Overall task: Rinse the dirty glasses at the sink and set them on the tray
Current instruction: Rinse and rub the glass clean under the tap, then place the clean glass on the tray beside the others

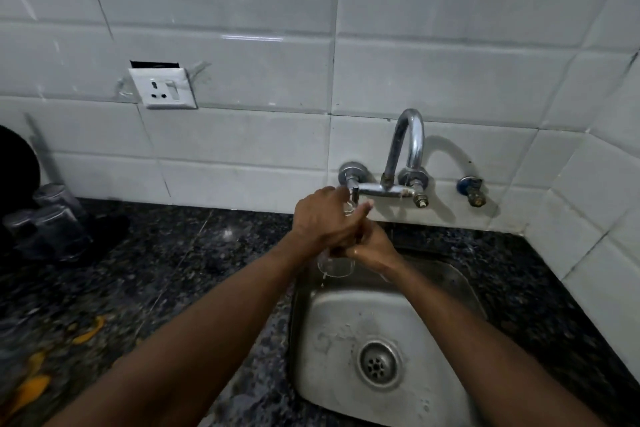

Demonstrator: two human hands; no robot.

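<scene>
Step in hand: the person is rinsing one clear drinking glass [335, 267] over the steel sink [433, 357], below the wall-mounted tap [405, 156].
Left hand [322, 218]: it is wrapping over the upper part of the glass, grip clamped around it, fingers reaching toward the tap valve.
Right hand [372, 248]: it is pressing against the glass from the right, grip closed on it; how far the fingers go inside cannot be told.
Glass position: it is hanging above the back left corner of the basin, with water dripping from its lower end.
Other glasses: several blurred ones [52, 218] are standing at the far left of the dark granite worktop [194, 253]. No tray can be clearly made out.
Risk, slip: wet glass and wet skin are lowering friction; a loosened grip would likely drop the glass into the basin and chip it.
Risk, knock: the rim is sitting close to the metal tap body; lifting carelessly could strike it.
Risk, transfer: dripping water may be making the worktop slippery.
</scene>
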